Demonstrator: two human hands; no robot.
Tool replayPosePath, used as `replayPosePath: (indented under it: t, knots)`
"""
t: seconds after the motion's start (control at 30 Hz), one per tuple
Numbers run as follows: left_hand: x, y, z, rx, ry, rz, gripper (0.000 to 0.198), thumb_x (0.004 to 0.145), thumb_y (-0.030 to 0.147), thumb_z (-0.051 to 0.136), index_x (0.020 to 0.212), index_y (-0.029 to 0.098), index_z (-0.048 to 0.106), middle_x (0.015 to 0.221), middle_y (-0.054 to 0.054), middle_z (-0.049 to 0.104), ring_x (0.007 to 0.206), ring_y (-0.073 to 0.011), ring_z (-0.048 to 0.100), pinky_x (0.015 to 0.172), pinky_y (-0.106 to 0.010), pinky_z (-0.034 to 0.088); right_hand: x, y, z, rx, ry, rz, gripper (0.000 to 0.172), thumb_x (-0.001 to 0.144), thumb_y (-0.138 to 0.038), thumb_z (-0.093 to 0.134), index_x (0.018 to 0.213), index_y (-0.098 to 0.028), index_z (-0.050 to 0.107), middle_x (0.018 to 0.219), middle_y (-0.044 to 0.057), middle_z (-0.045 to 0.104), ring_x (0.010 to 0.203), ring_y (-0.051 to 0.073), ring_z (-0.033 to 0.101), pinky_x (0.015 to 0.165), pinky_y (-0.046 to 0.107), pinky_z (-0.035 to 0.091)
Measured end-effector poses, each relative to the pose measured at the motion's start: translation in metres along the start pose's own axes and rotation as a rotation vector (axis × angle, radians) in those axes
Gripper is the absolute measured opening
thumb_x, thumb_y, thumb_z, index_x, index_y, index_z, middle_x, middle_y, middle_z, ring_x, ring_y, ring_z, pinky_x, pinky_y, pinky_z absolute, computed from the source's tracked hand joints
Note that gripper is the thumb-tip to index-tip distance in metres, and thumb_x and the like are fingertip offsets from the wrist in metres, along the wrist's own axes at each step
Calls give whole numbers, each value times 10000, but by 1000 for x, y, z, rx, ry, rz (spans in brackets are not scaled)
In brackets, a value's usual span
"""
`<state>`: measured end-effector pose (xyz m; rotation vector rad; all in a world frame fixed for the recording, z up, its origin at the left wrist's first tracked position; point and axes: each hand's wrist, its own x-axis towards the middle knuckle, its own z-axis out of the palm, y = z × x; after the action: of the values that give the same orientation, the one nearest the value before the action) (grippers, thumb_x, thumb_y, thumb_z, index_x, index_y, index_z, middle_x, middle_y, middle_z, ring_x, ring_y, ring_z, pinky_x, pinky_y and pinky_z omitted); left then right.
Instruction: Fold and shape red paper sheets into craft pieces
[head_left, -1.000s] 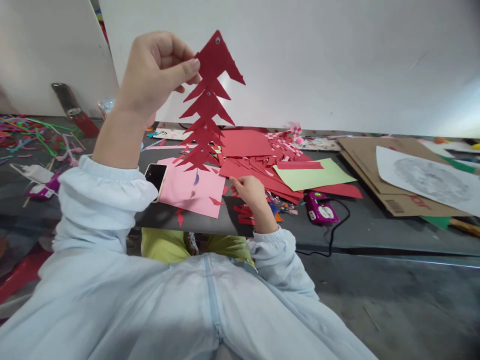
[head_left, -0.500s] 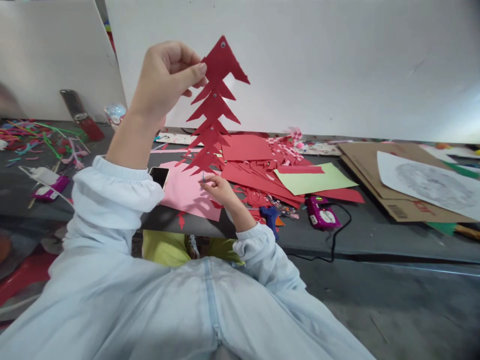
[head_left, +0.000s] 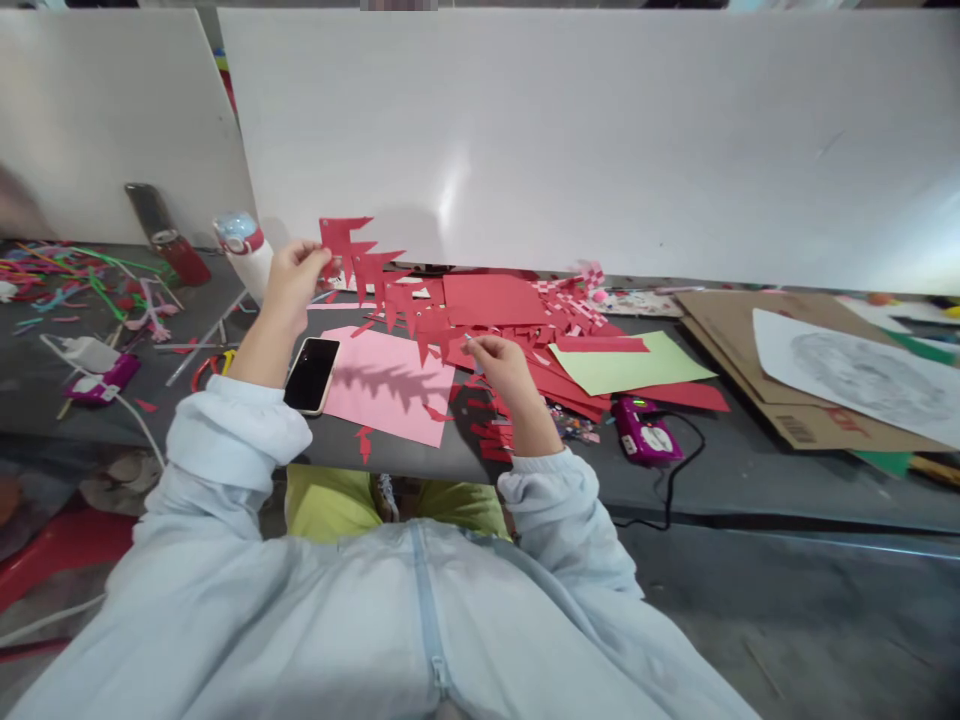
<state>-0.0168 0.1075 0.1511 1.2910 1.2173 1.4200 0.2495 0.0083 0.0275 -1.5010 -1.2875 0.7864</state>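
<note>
A long red paper cut-out (head_left: 371,272) with jagged, spiky sides hangs slanting above the table, its upper end at the left. My left hand (head_left: 296,275) pinches that upper end between thumb and fingers. At the lower right end is my right hand (head_left: 502,365), its thumb and fingertips closed on something small and pale; whether this is joined to the cut-out I cannot tell. Beneath lies a pink paper sheet (head_left: 397,415), which catches the cut-out's spiky shadow. A phone (head_left: 311,375) rests at the sheet's left edge.
Red paper sheets and scraps (head_left: 495,298) pile up at the back, with a light green sheet (head_left: 645,362) on top. A purple box with a black cable (head_left: 645,432) and cardboard (head_left: 750,370) lie to the right. A white bottle (head_left: 251,255) stands behind my left arm.
My left hand has come down and slightly left, tilting the cut-out from nearly upright to a slant. My right hand has moved right and a little up, staying at its lower end.
</note>
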Motion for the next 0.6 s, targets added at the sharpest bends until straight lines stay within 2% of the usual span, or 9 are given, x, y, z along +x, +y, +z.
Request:
replayPosePath:
  t: [0.13,0.23,0.4,0.6]
  knots:
    - [-13,-26,-8,-27,-1,-83,95,722,170,622,741,205,536,627,52,600,622,-100,626,521,-168,455,9,-5,-13,-119,91,0,456,780,-605,552,788,-178,711,729,48,683,700,191,584,707,331,458]
    - [-21,-40,-13,-31,-4,-118,106,692,182,633,736,207,539,631,51,584,630,-108,628,544,-179,472,12,-7,-20,-204,109,1,421,805,-546,545,806,-163,721,753,54,701,698,186,585,708,322,448]
    - [-30,-59,-18,-18,-16,-177,136,683,226,654,748,209,535,693,20,629,680,-126,647,585,-204,496,8,-3,-25,-345,72,7,380,845,-463,520,841,-155,743,785,63,728,717,189,609,672,296,433]
    - [-38,-78,-13,87,-57,-180,133,697,269,643,768,206,551,703,30,615,656,-107,627,603,-204,508,15,-6,-31,-590,7,17,307,875,-348,534,908,-147,764,818,79,743,738,199,625,685,294,429]
